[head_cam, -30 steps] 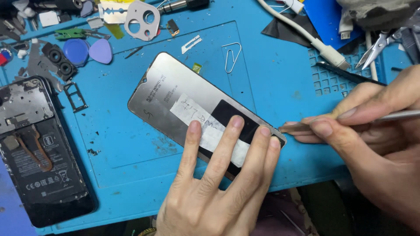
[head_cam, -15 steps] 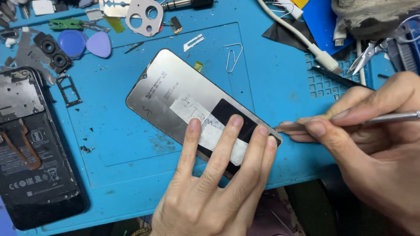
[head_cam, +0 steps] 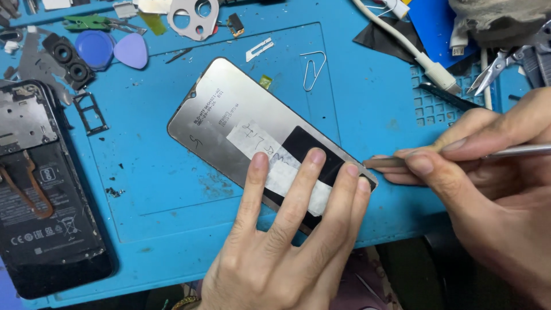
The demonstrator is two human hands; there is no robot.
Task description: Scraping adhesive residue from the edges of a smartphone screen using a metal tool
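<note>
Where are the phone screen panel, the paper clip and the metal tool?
phone screen panel [head_cam: 229,109], head view, bare silver back near its top end
paper clip [head_cam: 313,70], head view, middle of the wire loop
metal tool [head_cam: 516,151], head view, its shaft

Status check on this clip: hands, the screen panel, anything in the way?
Left hand flat on screen panel, pinning it to the blue mat. Right hand holds metal pry tool, tip at panel's corner. Paper clip nearby, clear of the work.

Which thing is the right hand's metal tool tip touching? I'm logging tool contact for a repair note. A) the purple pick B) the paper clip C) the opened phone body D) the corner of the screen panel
D: the right hand holds the metal tool with its tip at the screen panel corner, beside the left hand fingertips.
</note>
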